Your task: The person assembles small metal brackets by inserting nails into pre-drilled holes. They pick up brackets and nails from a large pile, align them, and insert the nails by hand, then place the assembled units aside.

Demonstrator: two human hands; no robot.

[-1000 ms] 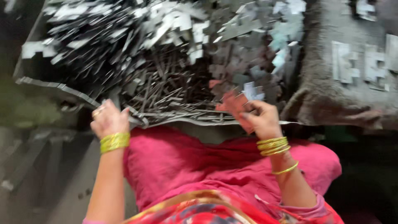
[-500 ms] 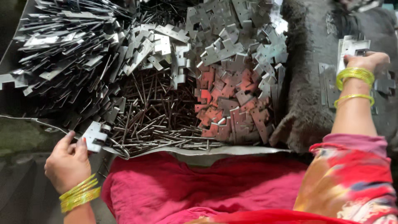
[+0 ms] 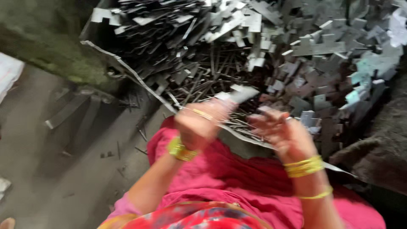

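Observation:
My left hand [image 3: 202, 123] is closed around a flat grey metal piece [image 3: 242, 93] that sticks out past its fingers, over my lap. My right hand [image 3: 280, 132] hovers just to the right of it with fingers spread and nothing visible in it. Both wrists carry yellow bangles. Right behind the hands lies a big heap of flat stamped metal pieces [image 3: 237, 38] with thin metal rods [image 3: 207, 80] in the middle. The picture is blurred by motion.
A bent metal sheet edge [image 3: 127, 72] borders the heap on the left. Pink cloth [image 3: 229, 169] covers my lap. A grey floor with scattered metal strips [image 3: 72, 110] lies at the left. A dark sack [image 3: 381, 144] sits at the right.
My right hand has come back from the sack at the far right to the middle. My left hand has lifted its metal piece toward the centre, so both hands are now close together.

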